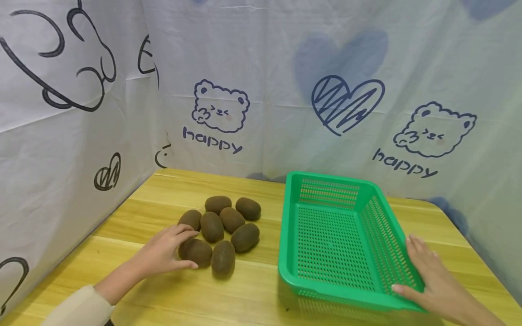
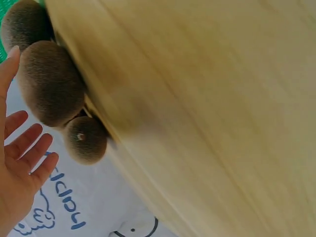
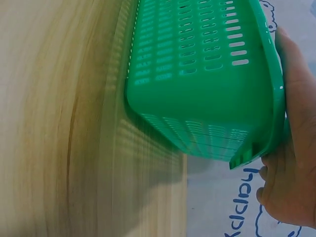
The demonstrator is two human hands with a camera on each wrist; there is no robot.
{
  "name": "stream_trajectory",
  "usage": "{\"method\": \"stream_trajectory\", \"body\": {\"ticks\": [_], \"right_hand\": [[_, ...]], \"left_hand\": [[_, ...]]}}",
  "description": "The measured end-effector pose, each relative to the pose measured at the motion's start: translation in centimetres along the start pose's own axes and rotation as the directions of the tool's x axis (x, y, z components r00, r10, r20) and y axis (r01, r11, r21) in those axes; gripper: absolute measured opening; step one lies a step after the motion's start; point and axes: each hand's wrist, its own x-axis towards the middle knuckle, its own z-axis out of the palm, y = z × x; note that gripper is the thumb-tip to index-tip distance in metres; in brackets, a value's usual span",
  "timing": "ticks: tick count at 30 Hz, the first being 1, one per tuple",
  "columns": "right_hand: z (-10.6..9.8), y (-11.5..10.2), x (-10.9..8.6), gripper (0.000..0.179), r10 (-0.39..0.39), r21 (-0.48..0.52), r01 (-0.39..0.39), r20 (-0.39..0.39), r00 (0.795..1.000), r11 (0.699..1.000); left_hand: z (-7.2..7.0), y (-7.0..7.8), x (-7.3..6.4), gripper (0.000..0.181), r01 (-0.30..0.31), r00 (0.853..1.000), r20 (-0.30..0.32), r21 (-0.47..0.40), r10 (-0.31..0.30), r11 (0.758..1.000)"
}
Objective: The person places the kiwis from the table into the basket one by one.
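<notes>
Step in hand, my read: pick approach on the left, basket steadied on the right.

Left grip (image 1: 165,251) is spread, thumb well off the fingers, straddling the nearest kiwifruit (image 1: 197,253). Fingers are not wrapped round it. Contact: can't call it, the hand hides part of the fruit in the head view.

The other seven kiwifruit lie loose on the wood-grain counter (image 1: 253,299), in one cluster beyond and to the right of the left grip. Closest neighbors: one just past its fingertips (image 1: 190,219), one to the right of its thumb (image 1: 223,259).

Right grip (image 1: 434,283) holds the rim corner of the perforated green plastic basket (image 1: 287,235), thumb over the near edge, fingers along the right side. Basket floor extends ahead and left of that grip, no fruit on it.

Next move calls for closing left thumb and fingers on that fruit without nudging its neighbors; they sit tight and could roll.
</notes>
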Motion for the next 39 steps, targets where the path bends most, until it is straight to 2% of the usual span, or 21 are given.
{"method": "stream_trajectory", "body": {"ticks": [7,14,17,22,30,33,37,39], "right_hand": [[0.0,0.1,-0.2,0.099,-0.036,0.035,0.036,-0.01,0.999,0.999],[0.1,0.1,-0.6,0.099,0.062,0.144,-0.08,0.125,0.99,0.986],[0.0,0.0,-0.7,0.1,0.09,0.159,-0.113,0.143,0.986,0.981],[-0.1,-0.2,-0.7,0.101,0.105,0.154,-0.128,0.148,0.983,0.98],[0.2,0.0,-0.7,0.102,0.076,0.096,-0.089,0.128,0.989,0.991],[0.2,0.1,-0.7,0.102,0.066,0.063,-0.073,0.112,0.992,0.995],[0.3,0.3,-0.7,0.103,0.043,0.024,-0.045,0.068,0.997,0.999],[0.3,0.2,-0.7,0.103,0.053,0.031,-0.056,0.081,0.995,0.998]], "left_hand": [[0.5,-0.6,-0.3,0.061,0.037,0.998,0.05,-0.083,-0.032,0.996],[0.7,-1.0,-0.3,0.058,0.056,0.997,0.06,-0.17,-0.047,0.984],[0.8,-1.2,-0.3,0.058,0.079,0.995,0.067,-0.194,-0.067,0.978],[0.8,-1.4,-0.4,0.055,0.119,0.991,0.091,-0.245,-0.099,0.962],[0.6,-1.9,-0.7,0.051,0.178,0.984,0.084,-0.287,-0.16,0.941],[0.4,-2.1,-0.7,0.05,0.198,0.98,0.071,-0.324,-0.184,0.925],[0.3,-2.3,-0.7,0.049,0.203,0.978,0.025,-0.355,-0.208,0.912],[0.3,-2.3,-0.7,0.049,0.207,0.976,0.006,-0.362,-0.22,0.909]]}}
